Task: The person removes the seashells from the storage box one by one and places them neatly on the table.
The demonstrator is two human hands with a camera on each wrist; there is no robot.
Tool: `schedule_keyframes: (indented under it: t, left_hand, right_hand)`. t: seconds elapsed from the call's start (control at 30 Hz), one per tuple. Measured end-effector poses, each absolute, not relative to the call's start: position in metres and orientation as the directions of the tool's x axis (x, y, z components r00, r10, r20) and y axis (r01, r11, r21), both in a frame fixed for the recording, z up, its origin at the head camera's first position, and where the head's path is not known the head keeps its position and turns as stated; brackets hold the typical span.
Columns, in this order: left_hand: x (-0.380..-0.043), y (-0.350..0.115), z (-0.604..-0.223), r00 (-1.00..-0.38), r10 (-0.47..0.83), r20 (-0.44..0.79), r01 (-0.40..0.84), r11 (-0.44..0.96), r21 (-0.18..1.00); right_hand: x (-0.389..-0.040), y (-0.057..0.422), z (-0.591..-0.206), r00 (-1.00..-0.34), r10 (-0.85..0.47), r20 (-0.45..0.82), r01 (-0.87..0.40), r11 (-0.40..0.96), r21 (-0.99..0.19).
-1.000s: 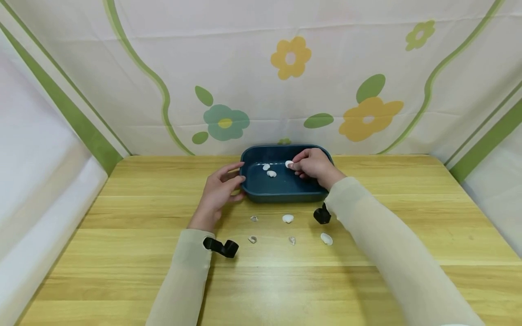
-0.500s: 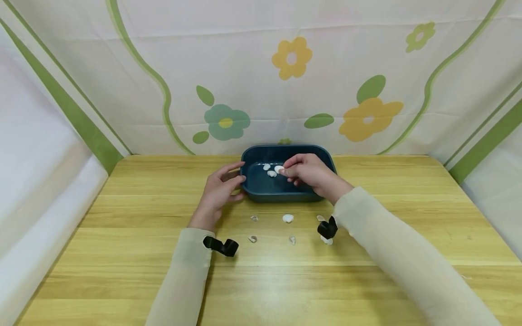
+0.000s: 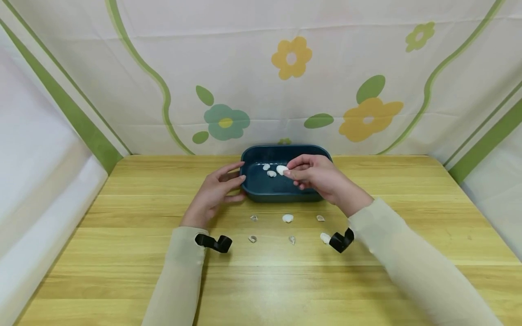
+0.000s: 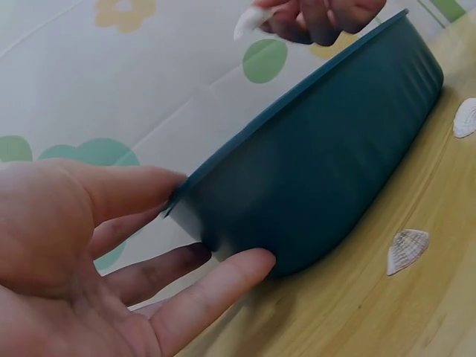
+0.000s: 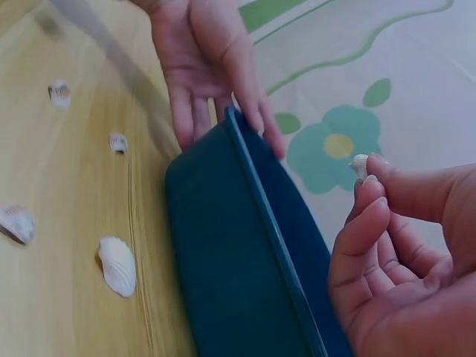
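My right hand pinches a white seashell between thumb and fingertips, over a dark blue rectangular tub. In the right wrist view that pinched shell shows ridges and sits higher than the rim. Two white shells, one farther back and one nearer, lie inside the tub on its left side. At the tub's left end, my left hand has its fingers spread and fairly straight. Its thumb meets the rim, while other fingertips touch the outer wall lower down.
In front of the tub, several shells lie in two loose rows, including a white one and a small greyish one. A white ridged shell is partly behind the right wrist camera. A flowered cloth hangs behind the table.
The right hand first moved left over the tub with its shell, then drew slightly back toward the right. Its forearm swung right, uncovering a small shell. The left hand stays at the rim.
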State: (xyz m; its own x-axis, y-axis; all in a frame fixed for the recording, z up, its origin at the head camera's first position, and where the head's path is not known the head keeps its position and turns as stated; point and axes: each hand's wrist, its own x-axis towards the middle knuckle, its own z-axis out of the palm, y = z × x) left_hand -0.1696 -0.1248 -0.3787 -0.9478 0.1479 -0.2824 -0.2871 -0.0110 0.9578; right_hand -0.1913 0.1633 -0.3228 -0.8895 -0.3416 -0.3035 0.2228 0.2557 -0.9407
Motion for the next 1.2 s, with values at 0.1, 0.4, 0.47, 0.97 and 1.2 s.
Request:
schedule_keyframes:
  t: [0.1,0.4,0.47,0.97,1.2]
  left_hand:
    - [-0.170,-0.128,-0.379,-0.944,0.178,-0.279,-0.287,-0.019,0.958]
    - [-0.170,-0.131,-0.379,-0.942,0.211,-0.262,-0.276,-0.038,0.960]
    - [-0.170,-0.131,-0.379,-0.942,0.212,-0.262,-0.276,-0.040,0.960]
    - [-0.172,-0.128,-0.380,-0.943,0.191,-0.272,-0.285,-0.041,0.958]
    - [-0.171,-0.128,-0.379,-0.944,0.185,-0.273,-0.286,-0.046,0.957]
  right_hand:
    - [-0.184,0.166,-0.321,-0.886,-0.362,-0.290,0.217,0.228,-0.949]
    - [-0.155,0.165,-0.320,-0.865,-0.438,-0.245,0.175,0.194,-0.965]
    - [-0.148,0.163,-0.323,-0.857,-0.453,-0.244,0.170,0.199,-0.965]
    - [-0.098,0.139,-0.363,-0.762,-0.557,-0.331,0.234,0.240,-0.942]
    - [-0.079,0.125,-0.376,-0.735,-0.573,-0.362,0.204,0.322,-0.924]
